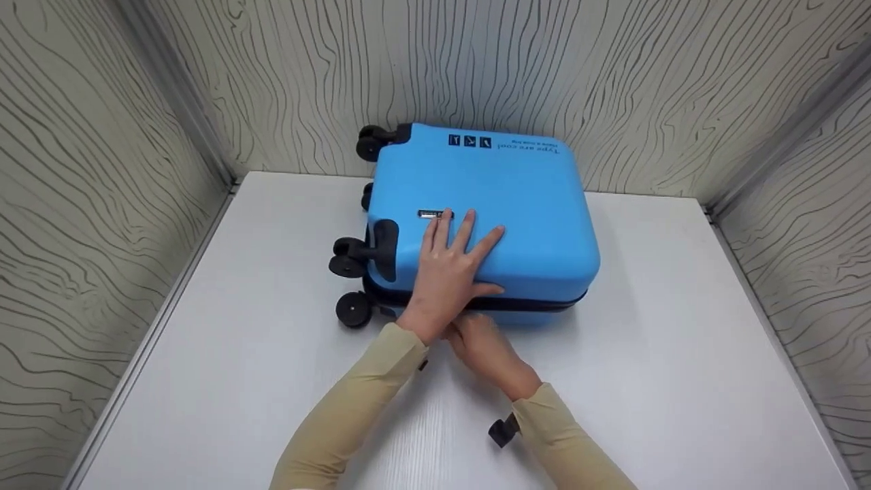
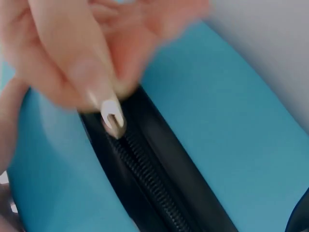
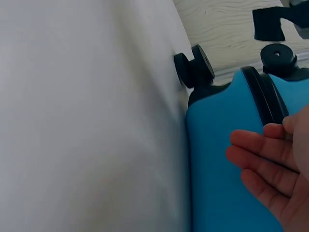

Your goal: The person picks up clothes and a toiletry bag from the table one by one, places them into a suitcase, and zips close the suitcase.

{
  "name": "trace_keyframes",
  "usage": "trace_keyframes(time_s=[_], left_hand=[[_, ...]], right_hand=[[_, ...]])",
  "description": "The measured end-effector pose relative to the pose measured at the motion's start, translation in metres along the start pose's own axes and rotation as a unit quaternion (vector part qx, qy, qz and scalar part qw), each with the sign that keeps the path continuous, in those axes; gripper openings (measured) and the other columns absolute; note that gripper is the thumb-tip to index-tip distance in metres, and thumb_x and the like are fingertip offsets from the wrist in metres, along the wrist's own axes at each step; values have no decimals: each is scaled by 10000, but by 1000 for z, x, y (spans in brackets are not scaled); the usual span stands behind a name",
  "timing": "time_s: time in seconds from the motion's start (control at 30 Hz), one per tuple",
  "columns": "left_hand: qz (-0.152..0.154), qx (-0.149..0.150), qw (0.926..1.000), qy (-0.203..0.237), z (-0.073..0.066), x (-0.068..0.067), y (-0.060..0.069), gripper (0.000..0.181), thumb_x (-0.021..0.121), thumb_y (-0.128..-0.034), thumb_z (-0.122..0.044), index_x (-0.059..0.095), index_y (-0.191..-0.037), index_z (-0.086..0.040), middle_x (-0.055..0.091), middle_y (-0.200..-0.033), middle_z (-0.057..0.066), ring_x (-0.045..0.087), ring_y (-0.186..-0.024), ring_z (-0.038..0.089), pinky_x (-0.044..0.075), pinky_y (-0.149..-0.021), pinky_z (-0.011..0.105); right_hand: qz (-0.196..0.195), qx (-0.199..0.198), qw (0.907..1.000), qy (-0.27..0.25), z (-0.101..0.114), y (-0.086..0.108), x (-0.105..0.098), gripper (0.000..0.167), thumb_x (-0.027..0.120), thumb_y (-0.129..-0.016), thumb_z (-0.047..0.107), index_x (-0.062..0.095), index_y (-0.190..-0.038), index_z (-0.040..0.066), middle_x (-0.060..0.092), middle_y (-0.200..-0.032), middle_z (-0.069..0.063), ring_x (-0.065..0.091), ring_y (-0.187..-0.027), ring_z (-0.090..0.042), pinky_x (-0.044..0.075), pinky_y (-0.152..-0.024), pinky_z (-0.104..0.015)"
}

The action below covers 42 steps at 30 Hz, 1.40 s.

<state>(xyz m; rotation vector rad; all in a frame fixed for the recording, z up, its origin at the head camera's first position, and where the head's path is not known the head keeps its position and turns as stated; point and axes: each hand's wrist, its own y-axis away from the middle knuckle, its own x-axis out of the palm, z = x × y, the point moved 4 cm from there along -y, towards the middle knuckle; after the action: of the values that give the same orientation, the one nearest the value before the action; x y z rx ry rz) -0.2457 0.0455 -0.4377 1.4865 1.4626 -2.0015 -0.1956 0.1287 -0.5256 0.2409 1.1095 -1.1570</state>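
A blue hard-shell suitcase [image 1: 517, 204] lies on its side on the white table. My left hand [image 1: 446, 275] rests on its upper face with the fingers spread, below a small metal badge [image 1: 434, 214]. Under the left wrist, my right hand [image 1: 484, 350] is at the suitcase's near side. In the left wrist view the right thumb and forefinger pinch a small zipper pull [image 2: 113, 118] on the black zipper [image 2: 154, 188]. The right wrist view shows the other right-hand fingers [image 3: 263, 147] loosely extended beside the zipper band, the pull itself hidden there.
Several black wheels [image 1: 350, 258] jut from the suitcase's left end. The white table [image 1: 680, 354] extends on both sides, with wood-grain panels [image 1: 476, 61] behind and at the sides. A black strap piece [image 1: 503, 431] hangs at the right wrist.
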Motion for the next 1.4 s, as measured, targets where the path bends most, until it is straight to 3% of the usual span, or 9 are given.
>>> trace_keyframes(time_s=[0.23,0.37,0.57,0.7,0.8,1.0,1.2,1.4], left_hand=[[160,94,9998,67,-3,-4,0,894,738,-795,-699,490,-1534,-261,409,-1567,177,285,-1441,503,207,-1165,603],[353,208,9974,600,2,-12,-1,764,779,-841,-579,553,-1486,-237,449,-1548,135,284,-1453,476,177,-1186,567],[796,176,9855,1491,23,-30,-1,600,790,-896,-425,615,-1420,-191,479,-1531,95,311,-1477,328,171,-1210,412],[1098,-144,9829,1470,41,-41,3,642,749,-916,-479,577,-1458,-182,424,-1568,110,291,-1487,301,170,-1210,427],[1346,-597,9813,1243,60,-51,8,714,705,-915,-565,531,-1499,-193,366,-1602,124,250,-1500,329,154,-1211,456],[1832,-1434,9652,1196,100,-70,17,786,648,-927,-622,482,-1533,-150,325,-1621,143,238,-1500,358,163,-1205,492],[1942,-1716,9538,1521,125,-81,27,716,645,-965,-551,485,-1532,-145,329,-1621,139,278,-1484,365,247,-1172,533],[2046,-1812,9444,1827,136,-86,33,713,672,-949,-543,475,-1544,-203,298,-1631,149,302,-1475,345,296,-1153,522]], right_hand=[[66,-148,9991,393,3,-4,3,242,626,-1026,122,685,-1250,55,709,-1121,-120,692,-1018,-268,563,-829,-422],[90,-181,9994,280,0,-5,1,245,599,-1048,162,687,-1269,103,715,-1133,-81,691,-1028,-228,559,-845,-399],[178,-233,9995,-85,-5,-7,0,251,546,-1078,208,707,-1260,144,725,-1057,-15,694,-940,-156,566,-793,-362],[235,-207,9988,-367,-7,-4,-1,214,530,-1085,217,719,-1096,117,691,-945,24,651,-823,-109,545,-712,-337],[213,-259,9987,-379,-7,-2,-2,209,520,-1090,222,680,-1006,117,619,-832,55,561,-692,-79,490,-627,-297],[193,-351,9987,-313,-9,7,-3,213,511,-1093,236,570,-901,165,423,-676,108,375,-558,-48,371,-524,-244],[192,-385,9987,-271,-10,21,-7,198,556,-1075,207,529,-881,173,368,-667,131,351,-557,-37,349,-515,-234],[-86,-561,9984,-81,-13,42,-18,210,616,-1041,167,512,-860,179,368,-704,130,380,-600,-51,361,-538,-224]])
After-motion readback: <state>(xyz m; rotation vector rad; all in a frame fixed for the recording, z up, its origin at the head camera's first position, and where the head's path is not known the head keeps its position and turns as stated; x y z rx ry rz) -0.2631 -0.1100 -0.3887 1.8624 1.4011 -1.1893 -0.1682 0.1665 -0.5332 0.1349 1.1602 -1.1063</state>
